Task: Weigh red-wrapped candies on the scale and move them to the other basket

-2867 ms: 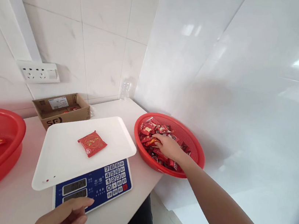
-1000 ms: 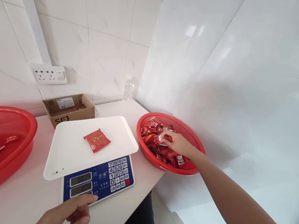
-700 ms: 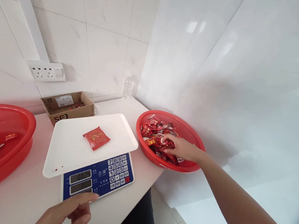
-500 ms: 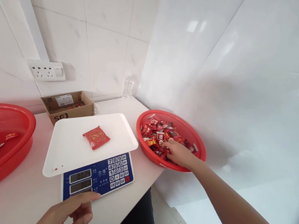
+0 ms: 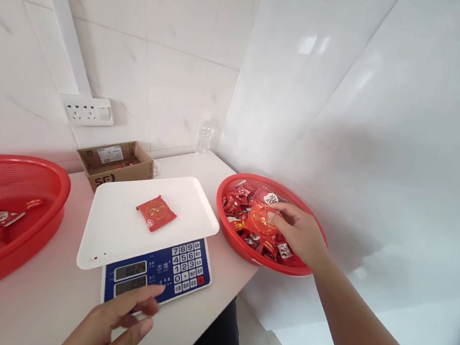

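A blue electronic scale with a white weighing tray stands on the white counter. One red packet lies on the tray. At the right a red mesh basket holds several red wrapped candies. My right hand hovers over that basket, fingers pinched on a red packet lifted above the pile. My left hand rests at the scale's front edge, fingers loosely stretched, index finger near the displays, holding nothing.
A second red basket at the left holds a few red-and-white packets. An open cardboard box sits behind the scale by the tiled wall, under a wall socket. A small clear bottle stands in the corner.
My right hand stopped rummaging in the candies and has lifted a red packet out of the pile. The left hand stayed at the scale's front. The view shifted slightly left.
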{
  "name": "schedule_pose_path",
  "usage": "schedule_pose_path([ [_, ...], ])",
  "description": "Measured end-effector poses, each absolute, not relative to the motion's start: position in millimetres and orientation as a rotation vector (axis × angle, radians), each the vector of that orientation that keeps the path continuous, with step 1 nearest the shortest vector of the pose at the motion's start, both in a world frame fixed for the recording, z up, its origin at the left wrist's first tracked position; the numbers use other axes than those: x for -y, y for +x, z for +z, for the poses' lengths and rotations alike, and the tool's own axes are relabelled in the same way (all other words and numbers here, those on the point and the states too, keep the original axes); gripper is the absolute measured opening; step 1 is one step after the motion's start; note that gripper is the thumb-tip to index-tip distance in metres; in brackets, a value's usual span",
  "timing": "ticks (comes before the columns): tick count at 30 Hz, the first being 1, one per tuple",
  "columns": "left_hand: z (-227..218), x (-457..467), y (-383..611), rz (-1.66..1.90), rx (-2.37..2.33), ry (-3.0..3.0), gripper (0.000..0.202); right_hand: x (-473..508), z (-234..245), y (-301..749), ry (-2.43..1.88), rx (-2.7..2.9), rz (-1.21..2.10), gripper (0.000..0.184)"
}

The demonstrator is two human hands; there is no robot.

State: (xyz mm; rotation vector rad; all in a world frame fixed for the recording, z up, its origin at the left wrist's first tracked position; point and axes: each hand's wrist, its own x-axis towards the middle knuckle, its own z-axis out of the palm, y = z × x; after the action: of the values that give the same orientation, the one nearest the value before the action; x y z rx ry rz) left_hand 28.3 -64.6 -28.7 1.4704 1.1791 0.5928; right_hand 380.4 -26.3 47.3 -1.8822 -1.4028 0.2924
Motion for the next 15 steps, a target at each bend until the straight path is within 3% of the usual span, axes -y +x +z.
schedule_pose_path([
  [5,-21,63,53,0.730,-0.931,1.228,0.066,49,30,285,-1.482,1.496,0.926,0.022],
  [8,-11,62,61,0.810,-0.862,1.151,0.058,57,11,241,-1.264,1.566,1.234,0.021],
  [12,-3,65,44,0.873,-0.970,1.091,0.049,43,1,230,-1.227,1.524,1.279,0.028],
  [15,-2,69,23,0.922,-1.081,0.983,0.053,23,2,241,-1.358,1.565,1.084,0.032],
])
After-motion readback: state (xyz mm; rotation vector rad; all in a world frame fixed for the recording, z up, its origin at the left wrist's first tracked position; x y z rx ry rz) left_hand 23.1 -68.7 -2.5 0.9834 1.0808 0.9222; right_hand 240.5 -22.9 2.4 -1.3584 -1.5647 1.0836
